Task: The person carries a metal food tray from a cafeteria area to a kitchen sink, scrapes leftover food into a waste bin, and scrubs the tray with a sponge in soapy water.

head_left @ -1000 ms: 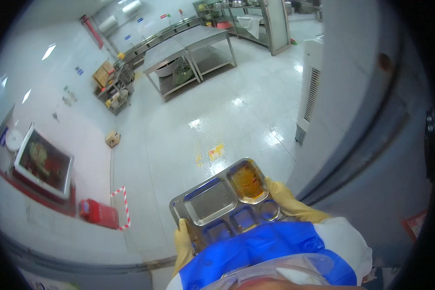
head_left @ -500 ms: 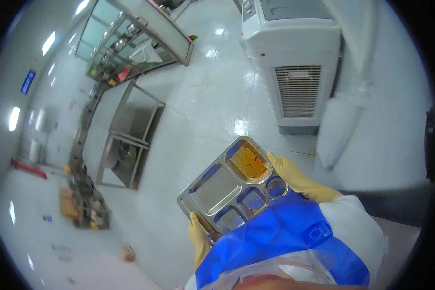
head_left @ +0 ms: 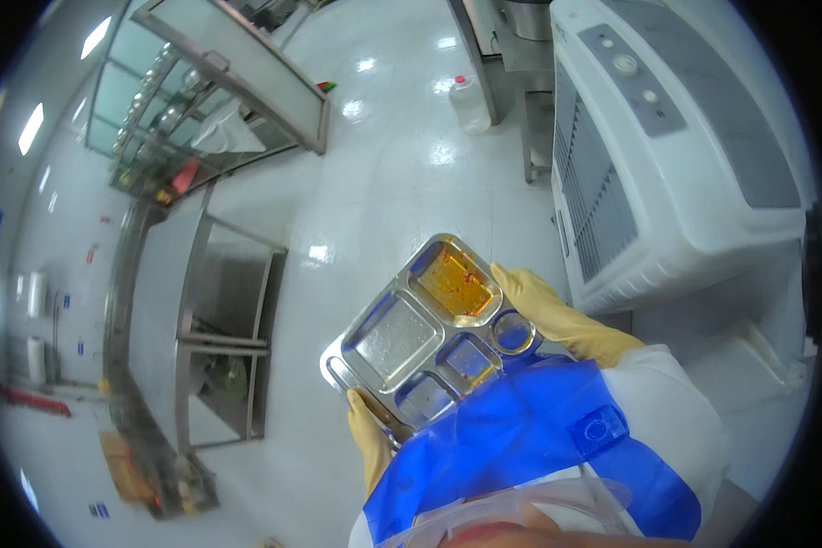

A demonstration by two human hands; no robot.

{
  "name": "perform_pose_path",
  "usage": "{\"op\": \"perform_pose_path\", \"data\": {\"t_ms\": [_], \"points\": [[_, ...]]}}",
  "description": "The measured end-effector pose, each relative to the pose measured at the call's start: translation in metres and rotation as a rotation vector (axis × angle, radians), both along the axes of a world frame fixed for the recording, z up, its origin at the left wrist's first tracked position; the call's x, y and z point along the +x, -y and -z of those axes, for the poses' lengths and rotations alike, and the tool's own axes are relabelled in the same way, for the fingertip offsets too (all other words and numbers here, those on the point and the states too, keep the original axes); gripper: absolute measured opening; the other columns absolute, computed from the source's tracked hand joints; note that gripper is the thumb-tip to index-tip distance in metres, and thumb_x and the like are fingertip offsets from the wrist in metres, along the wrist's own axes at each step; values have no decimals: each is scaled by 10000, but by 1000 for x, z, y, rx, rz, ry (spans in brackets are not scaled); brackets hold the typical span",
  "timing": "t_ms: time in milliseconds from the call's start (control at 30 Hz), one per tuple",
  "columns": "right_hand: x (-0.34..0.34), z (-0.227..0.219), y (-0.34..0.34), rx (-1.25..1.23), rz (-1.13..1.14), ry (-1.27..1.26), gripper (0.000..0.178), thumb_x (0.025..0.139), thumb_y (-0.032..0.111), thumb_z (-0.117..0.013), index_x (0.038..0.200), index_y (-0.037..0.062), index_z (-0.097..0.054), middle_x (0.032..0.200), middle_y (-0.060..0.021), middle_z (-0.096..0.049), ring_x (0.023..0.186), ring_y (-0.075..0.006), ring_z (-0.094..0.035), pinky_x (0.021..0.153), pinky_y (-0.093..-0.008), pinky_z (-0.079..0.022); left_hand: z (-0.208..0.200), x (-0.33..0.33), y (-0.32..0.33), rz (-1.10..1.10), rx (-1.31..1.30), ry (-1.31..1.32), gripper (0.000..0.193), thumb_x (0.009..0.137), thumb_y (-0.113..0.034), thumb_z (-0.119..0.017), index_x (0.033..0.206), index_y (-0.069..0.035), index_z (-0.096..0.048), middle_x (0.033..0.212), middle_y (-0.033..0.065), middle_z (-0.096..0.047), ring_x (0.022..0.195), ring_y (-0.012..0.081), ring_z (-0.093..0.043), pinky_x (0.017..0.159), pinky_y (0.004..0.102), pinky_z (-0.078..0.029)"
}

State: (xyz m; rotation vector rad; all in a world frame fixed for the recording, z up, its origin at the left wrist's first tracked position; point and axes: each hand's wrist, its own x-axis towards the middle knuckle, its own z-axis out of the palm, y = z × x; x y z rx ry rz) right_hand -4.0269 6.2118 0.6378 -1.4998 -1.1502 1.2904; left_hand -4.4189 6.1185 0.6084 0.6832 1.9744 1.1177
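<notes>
A metal compartment tray (head_left: 395,340) is held in front of my blue apron (head_left: 511,425), tilted in the view. Orange oily sauce with red bits (head_left: 455,281) coats its far compartment, and smaller stains mark a lesser one. My left hand (head_left: 370,437), in a yellow rubber glove, grips the tray's near left edge, thumb on top. My right hand (head_left: 532,300), gloved alike, holds the right edge beside the round well. The fingers under the tray are hidden. Something metallic, too small to name, shows beside my left hand.
A white air cooler (head_left: 676,173) stands close on my right. To the left is a steel table (head_left: 160,310), with a glass-doored cabinet (head_left: 237,82) beyond it. A clear jug with a red cap (head_left: 468,105) sits on the tiled floor (head_left: 393,173) ahead.
The view has moved forward: the air cooler is now nearer and beside me, and the jug has come into view. Both hands keep their hold on the tray.
</notes>
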Motion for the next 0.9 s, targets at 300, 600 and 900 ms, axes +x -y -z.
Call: {"op": "perform_pose_path", "data": {"t_ms": [300, 600, 900], "points": [[36, -85, 73, -198, 352, 117, 725, 1051, 615, -455, 972, -72, -671, 873, -169, -641, 862, -200, -562, 783, -426, -469, -104, 32, -81, 355, -46, -64, 561, 1046, -557, -502, 897, -33, -636, 720, 60, -613, 591, 173, -551, 569, 318, -429], [47, -173, -24, -206, 284, 139, 717, 1031, 629, -492, 965, -62, -670, 915, -218, -664, 848, -236, -600, 789, -419, -481, -179, 53, -151, 304, -54, 92, 543, 1081, -509, -443, 835, -48, -590, 580, 52, -528, 490, 165, -500, 470, 304, -374], [55, -246, -160, -396, 366, 156, 693, 1013, 642, -520, 969, -30, -686, 955, -196, -669, 863, -203, -610, 743, -411, -485, -245, 91, -285, 355, -96, 242, 494, 1087, -543, -412, 865, -124, -552, 601, -6, -441, 516, 148, -447, 481, 292, -343]]}}
